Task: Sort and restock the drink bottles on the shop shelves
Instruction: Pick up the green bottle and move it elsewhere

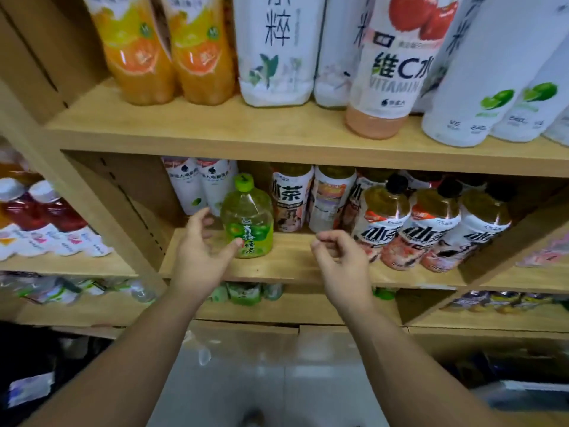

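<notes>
1. The green bottle (247, 223) stands upright on the middle shelf (295, 268), near its front edge. Its long axis is vertical and its green cap is on top.
2. The left hand (200, 251) is the nearer one. It sits just left of the bottle and a little nearer than it, palm turned towards the bottle.
3. The left fingers (201, 215) are released and spread, reaching past the bottle's left side towards the far part of the shelf. The thumb (231, 247) crosses in front of the lower label. Whether the thumb touches the label I cannot tell, and nothing is grasped.
4. The right hand (338, 257) hangs to the right of the bottle, apart from it, above the shelf's front edge. Its fingers are loosely curled and hold nothing.
5. From the left fingers the bottle lies to the right, inside the gap between fingers and thumb. In my judgement, closing that gap around the bottle's middle would be enough to take it.
6. White bottles (200, 186) stand just behind the green one on the far left. A row of dark-capped tea bottles (431, 223) fills the right of the shelf, so any slide to the right has little room.
</notes>
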`<state>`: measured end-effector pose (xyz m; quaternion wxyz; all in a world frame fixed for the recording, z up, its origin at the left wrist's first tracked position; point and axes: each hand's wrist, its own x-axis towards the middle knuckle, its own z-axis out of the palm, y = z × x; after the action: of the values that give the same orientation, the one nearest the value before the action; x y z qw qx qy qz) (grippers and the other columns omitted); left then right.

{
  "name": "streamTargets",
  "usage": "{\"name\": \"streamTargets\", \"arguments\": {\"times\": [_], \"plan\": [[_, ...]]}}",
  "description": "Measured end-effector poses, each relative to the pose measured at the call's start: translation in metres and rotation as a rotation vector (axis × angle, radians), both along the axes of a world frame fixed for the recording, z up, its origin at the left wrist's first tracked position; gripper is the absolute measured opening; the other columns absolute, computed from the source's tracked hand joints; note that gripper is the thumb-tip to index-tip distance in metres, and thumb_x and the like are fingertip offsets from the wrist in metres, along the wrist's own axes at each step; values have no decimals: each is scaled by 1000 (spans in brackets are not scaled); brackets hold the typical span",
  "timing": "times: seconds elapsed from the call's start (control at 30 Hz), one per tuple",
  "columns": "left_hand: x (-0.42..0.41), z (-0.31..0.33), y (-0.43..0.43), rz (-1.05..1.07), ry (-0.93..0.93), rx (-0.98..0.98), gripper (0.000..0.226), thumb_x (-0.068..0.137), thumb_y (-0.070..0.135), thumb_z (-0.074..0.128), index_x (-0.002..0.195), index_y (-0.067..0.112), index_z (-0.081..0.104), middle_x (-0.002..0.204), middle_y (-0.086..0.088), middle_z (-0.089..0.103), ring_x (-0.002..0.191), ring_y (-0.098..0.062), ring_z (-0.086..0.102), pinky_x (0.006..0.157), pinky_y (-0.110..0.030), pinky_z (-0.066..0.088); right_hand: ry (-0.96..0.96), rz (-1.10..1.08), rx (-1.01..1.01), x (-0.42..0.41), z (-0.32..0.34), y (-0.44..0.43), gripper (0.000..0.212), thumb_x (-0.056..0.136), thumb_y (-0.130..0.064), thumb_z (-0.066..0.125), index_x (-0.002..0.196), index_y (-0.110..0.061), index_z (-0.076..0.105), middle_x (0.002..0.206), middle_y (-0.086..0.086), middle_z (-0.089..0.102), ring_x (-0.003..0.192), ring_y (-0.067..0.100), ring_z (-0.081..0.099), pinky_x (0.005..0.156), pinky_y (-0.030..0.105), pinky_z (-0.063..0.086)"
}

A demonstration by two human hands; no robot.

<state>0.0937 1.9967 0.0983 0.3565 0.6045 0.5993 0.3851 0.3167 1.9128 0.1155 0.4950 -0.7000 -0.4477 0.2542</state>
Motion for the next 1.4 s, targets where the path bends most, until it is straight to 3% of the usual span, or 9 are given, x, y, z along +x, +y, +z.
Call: {"name": "streamTargets", "arguments": {"times": [0.1, 0.3, 0.6, 0.73, 0.87, 1.03, 1.13, 1.3, 1.4], "plan": [[-5, 2, 26, -168, 96, -42, 90, 78, 36, 87, 152, 28, 36, 145, 3, 52, 132, -18, 51, 111, -46, 45, -80, 181, -77, -25, 10, 31, 30, 96, -31, 69, 125, -23, 66, 116, -9, 67, 96, -6, 62, 79, 8, 46], [-6, 1, 52, -227, 22, -146, 79, 76, 29, 88, 133, 41, 34, 131, 3, 62, 120, -19, 61, 106, -48, 51, -189, 287, -216, -54, 24, 76, 47, 99, -39, 62, 143, -24, 52, 132, 2, 64, 119, 22, 61, 104, 42, 50], [-14, 3, 40, -313, 4, -82, 91, 63, 42, 90, 144, 31, 47, 132, 6, 64, 119, -13, 64, 104, -40, 53, -189, 283, -165, -60, 20, 59, 52, 93, -35, 72, 137, -28, 47, 123, -10, 64, 112, 14, 62, 98, 39, 53], [-12, 6, 12, -374, -74, -130, 86, 74, 7, 89, 147, 25, 49, 126, 7, 68, 112, -8, 69, 97, -41, 58, -185, 316, -159, -44, 21, 37, 59, 87, -36, 79, 139, -36, 50, 130, -10, 65, 117, 12, 65, 97, 43, 56], [1, 12, -22, -410, -75, -107, 85, 75, 2, 87, 146, 32, 51, 123, 12, 70, 109, -5, 70, 95, -38, 59, -107, 324, -127, -24, 22, -1, 61, 85, -30, 82, 139, -41, 56, 127, -11, 65, 82, 9, 75, 84, 37, 62], [31, 15, -70, -444, -17, -79, 81, 76, 7, 88, 143, 34, 51, 123, 14, 68, 95, 11, 68, 83, -19, 57, -45, 332, -117, 13, 12, -52, 62, 83, -31, 84, 137, -47, 57, 112, -16, 70, 82, 26, 75, 83, 40, 62], [51, 1, -103, -414, 16, -103, 87, 73, 14, 91, 146, 36, 50, 127, 16, 67, 112, 10, 63, 99, -21, 52, -68, 349, -114, 37, 0, -82, 63, 83, -30, 85, 137, -47, 58, 114, -19, 68, 80, 1, 71, 72, 13, 54], [87, -57, -153, -359, 22, -153, 83, 76, 12, 89, 131, 57, 47, 115, 34, 68, 112, 13, 61, 90, -14, 51, -90, 408, -127, 74, -60, -118, 68, 81, -27, 86, 126, -64, 51, 108, -51, 61, 80, 1, 74, 78, 28, 61], [105, -101, -167, -338, -8, -223, 81, 80, 7, 86, 140, 46, 47, 117, 34, 67, 113, 11, 61, 89, -16, 54, -81, 426, -148, 89, -100, -125, 67, 83, -32, 84, 127, -69, 49, 117, -40, 66, 86, -3, 73, 77, 23, 59]]}}
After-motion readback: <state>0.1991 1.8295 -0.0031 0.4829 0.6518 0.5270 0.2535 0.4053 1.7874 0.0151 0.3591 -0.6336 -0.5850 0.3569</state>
